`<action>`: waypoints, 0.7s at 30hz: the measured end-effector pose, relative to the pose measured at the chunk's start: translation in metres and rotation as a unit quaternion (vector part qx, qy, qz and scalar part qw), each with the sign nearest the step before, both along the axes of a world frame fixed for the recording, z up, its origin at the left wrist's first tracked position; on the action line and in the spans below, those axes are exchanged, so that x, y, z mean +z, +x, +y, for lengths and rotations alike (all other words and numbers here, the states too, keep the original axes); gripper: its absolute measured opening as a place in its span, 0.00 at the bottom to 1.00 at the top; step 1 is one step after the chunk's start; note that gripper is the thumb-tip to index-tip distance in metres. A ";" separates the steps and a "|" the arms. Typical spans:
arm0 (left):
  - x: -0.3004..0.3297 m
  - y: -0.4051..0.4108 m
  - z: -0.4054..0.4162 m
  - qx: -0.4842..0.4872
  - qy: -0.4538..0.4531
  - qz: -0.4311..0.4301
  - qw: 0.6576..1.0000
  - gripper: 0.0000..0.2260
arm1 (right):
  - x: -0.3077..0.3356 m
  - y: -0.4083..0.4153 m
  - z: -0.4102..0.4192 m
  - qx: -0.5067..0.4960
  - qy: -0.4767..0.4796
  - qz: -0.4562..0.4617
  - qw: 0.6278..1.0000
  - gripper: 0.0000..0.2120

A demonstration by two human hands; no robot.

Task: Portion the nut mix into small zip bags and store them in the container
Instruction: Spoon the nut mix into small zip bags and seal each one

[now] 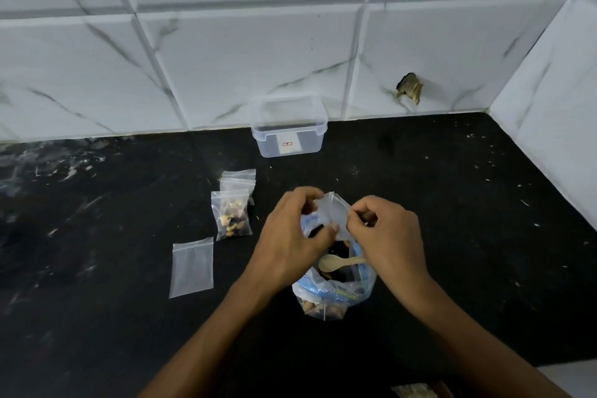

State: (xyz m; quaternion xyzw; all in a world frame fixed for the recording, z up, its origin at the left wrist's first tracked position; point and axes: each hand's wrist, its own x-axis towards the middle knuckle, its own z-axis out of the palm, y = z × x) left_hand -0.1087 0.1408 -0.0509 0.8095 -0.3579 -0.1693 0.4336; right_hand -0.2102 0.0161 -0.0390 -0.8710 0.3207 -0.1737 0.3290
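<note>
Black tabletop (452, 236) across the lower two thirds of the frame, flecked with pale specks; white marble-look tiled wall (226, 52) across the top and down the right edge, with a chipped hole (409, 87) in the tile right of centre.

Just below frame centre: left hand (290, 236) and right hand (384, 236) raised together over the big nut-mix bag (332, 294). Between them, a small clear zip bag (332, 213), pinched at its top edge from both sides. Left grip clamped on the bag's left side, thumb and fingers curled round the plastic; right grip clamped on the bag's right edge, fingertips pressed together on it. Whether the small bag holds any nuts yet: cannot tell.

Directly beneath the hands, the big nut-mix bag standing open on the tabletop, clear with blue print, nuts visible at its base. Wooden spoon (339, 262) lying inside its mouth, bowl to the left, handle running right under the right hand.

Left of the hands: a filled small bag (231, 216) of nuts lying flat, and a second small bag (239, 182) just behind it, partly overlapped, contents hard to make out. Lower left of those, apart from them: an empty flat zip bag (192, 266).

Upper centre, against the wall: clear plastic container (288, 129), lid off, a small label on its front, well apart from the hands.
</note>
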 end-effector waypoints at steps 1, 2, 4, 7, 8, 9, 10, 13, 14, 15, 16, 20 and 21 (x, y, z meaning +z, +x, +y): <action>-0.004 0.001 0.000 -0.031 0.006 -0.010 0.999 0.29 | 0.003 0.001 -0.001 0.003 0.001 -0.001 1.000 0.05; -0.007 0.001 -0.003 -0.052 0.021 -0.040 0.998 0.39 | 0.005 0.002 -0.002 0.007 -0.001 -0.005 1.000 0.05; -0.009 -0.002 -0.009 -0.059 0.034 -0.110 0.992 0.48 | 0.009 0.005 -0.001 0.022 -0.007 -0.015 1.000 0.04; -0.004 -0.003 -0.017 -0.012 0.000 -0.116 0.993 0.41 | 0.012 0.010 -0.001 0.041 0.000 -0.033 0.999 0.03; -0.004 -0.002 -0.018 0.002 -0.018 -0.125 0.992 0.38 | 0.014 0.010 -0.002 0.044 -0.005 -0.038 0.998 0.03; -0.006 -0.001 -0.018 0.012 -0.035 -0.138 0.990 0.35 | 0.015 0.010 -0.005 0.046 -0.004 -0.043 0.998 0.04; -0.006 0.000 -0.017 0.021 -0.047 -0.144 0.988 0.34 | 0.017 0.009 -0.008 0.048 0.007 -0.050 0.998 0.04; -0.007 0.001 -0.015 0.020 -0.062 -0.127 0.990 0.38 | 0.019 0.009 -0.014 0.062 0.054 -0.065 0.994 0.04; -0.008 0.000 -0.015 0.013 -0.063 -0.115 0.991 0.41 | 0.019 0.010 -0.014 0.060 0.051 -0.061 0.995 0.04; -0.007 -0.002 -0.016 0.008 -0.062 -0.100 0.993 0.43 | 0.018 0.012 -0.013 0.056 0.045 -0.060 0.996 0.05; -0.007 -0.003 -0.016 0.011 -0.060 -0.087 0.994 0.44 | 0.017 0.014 -0.012 0.050 0.039 -0.060 0.996 0.05; -0.009 -0.001 -0.014 0.029 -0.069 -0.079 0.994 0.35 | 0.018 0.019 -0.009 0.058 0.027 -0.074 0.995 0.06; -0.010 0.002 -0.013 0.038 -0.076 -0.072 0.994 0.33 | 0.019 0.018 -0.010 0.070 0.038 -0.083 0.993 0.07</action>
